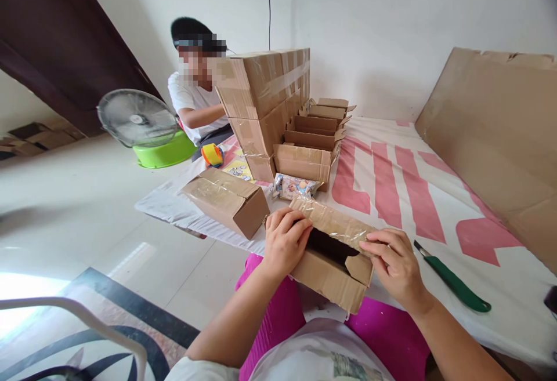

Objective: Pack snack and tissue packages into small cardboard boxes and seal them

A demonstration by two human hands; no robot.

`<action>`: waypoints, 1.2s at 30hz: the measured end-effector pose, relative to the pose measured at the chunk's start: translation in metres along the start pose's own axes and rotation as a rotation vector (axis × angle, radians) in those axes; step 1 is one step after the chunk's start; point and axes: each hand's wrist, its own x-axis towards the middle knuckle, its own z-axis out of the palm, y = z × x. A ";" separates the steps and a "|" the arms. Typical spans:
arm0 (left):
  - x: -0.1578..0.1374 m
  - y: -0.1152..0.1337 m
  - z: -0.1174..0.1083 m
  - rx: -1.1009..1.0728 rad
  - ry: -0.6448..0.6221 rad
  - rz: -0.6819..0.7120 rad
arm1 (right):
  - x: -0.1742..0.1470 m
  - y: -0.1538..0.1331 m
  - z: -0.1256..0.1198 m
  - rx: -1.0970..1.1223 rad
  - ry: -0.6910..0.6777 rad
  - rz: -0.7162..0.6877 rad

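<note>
A small cardboard box (328, 276) rests at the table's near edge above my lap, with its taped lid flap raised and a dark interior showing. My left hand (285, 242) grips its left end, fingers curled over the flap edge. At the other end, my right hand (395, 262) pinches the flap's right corner. A green-handled utility knife (456, 282) lies to the right of my right hand. Just beyond the box is a small printed packet (296, 186). A closed taped box (226, 198) sits left of my left hand.
Stacked taped cartons (263, 97) stand at the back, with several open boxes (304, 158) beside them. A tape roll (212, 155) is near the left edge. A large cardboard sheet (496, 126) leans right. Across the table sits another person (195, 102), near a fan (137, 119).
</note>
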 end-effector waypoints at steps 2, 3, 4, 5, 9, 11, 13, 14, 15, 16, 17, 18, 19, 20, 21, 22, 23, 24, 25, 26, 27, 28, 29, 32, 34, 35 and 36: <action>0.001 0.001 0.000 -0.011 0.002 0.012 | 0.000 0.000 0.000 -0.001 -0.001 -0.003; 0.002 0.001 0.000 -0.015 0.000 0.015 | 0.000 0.000 0.000 -0.001 -0.001 -0.004; 0.002 0.001 0.000 -0.019 -0.002 0.018 | 0.000 0.000 0.000 -0.001 -0.001 -0.005; 0.003 0.001 0.000 -0.023 -0.005 0.023 | 0.000 0.000 0.000 -0.001 -0.001 -0.005; 0.003 0.001 0.000 -0.031 -0.022 0.069 | 0.000 0.000 0.000 -0.001 0.003 0.007; 0.003 0.000 0.001 -0.023 -0.041 0.108 | 0.000 0.000 0.000 -0.001 0.003 0.009; 0.003 0.000 0.002 -0.013 -0.057 0.146 | 0.000 0.000 0.000 -0.001 0.003 0.006; 0.003 -0.001 0.003 -0.012 -0.060 0.157 | 0.000 0.000 0.000 -0.001 0.002 0.004; 0.003 -0.001 0.003 -0.016 -0.056 0.163 | 0.000 0.000 0.001 0.000 0.002 0.001; 0.003 -0.001 0.004 -0.024 -0.051 0.162 | 0.000 -0.001 0.001 0.001 0.000 -0.001; 0.003 -0.001 0.004 -0.036 -0.048 0.158 | 0.001 -0.001 0.000 0.001 -0.001 -0.004; 0.003 -0.001 0.004 -0.051 -0.048 0.150 | 0.001 -0.001 0.000 0.002 0.000 -0.005; 0.003 -0.001 0.004 -0.068 -0.050 0.140 | 0.001 -0.001 0.000 0.003 0.002 -0.005; 0.003 -0.001 0.004 -0.085 -0.054 0.132 | 0.001 -0.001 0.000 0.005 0.004 -0.004; 0.003 0.000 0.004 -0.099 -0.056 0.124 | 0.001 -0.001 0.000 0.006 0.008 0.000; 0.003 0.000 0.004 -0.108 -0.058 0.116 | 0.001 -0.001 0.000 0.007 0.010 0.004; 0.004 0.001 0.005 -0.111 -0.059 0.108 | 0.002 -0.001 0.001 0.009 0.011 0.007; 0.004 0.001 0.005 -0.111 -0.058 0.100 | 0.002 -0.001 0.001 0.010 0.012 0.010; 0.004 0.002 0.005 -0.108 -0.057 0.091 | 0.002 -0.001 0.001 0.011 0.012 0.013; 0.005 0.002 0.006 -0.109 -0.056 0.081 | 0.002 -0.001 0.001 0.012 0.011 0.015; 0.005 0.003 0.006 -0.112 -0.055 0.071 | 0.001 0.000 0.001 0.013 0.008 0.015; 0.006 0.003 0.007 -0.118 -0.054 0.063 | 0.001 0.000 0.002 0.012 0.004 0.015; 0.006 0.003 0.008 -0.126 -0.052 0.056 | 0.001 0.000 0.002 0.011 0.003 0.014; 0.006 0.001 0.010 -0.123 -0.019 0.017 | 0.001 0.001 0.002 0.007 0.006 0.012; 0.005 -0.001 0.011 -0.085 0.024 -0.045 | 0.001 0.001 0.002 0.009 0.009 0.015; 0.005 -0.002 0.011 -0.064 0.045 -0.085 | 0.001 0.001 0.002 0.010 0.010 0.018; 0.004 -0.004 0.011 -0.051 0.059 -0.125 | 0.001 0.001 0.002 0.012 0.012 0.022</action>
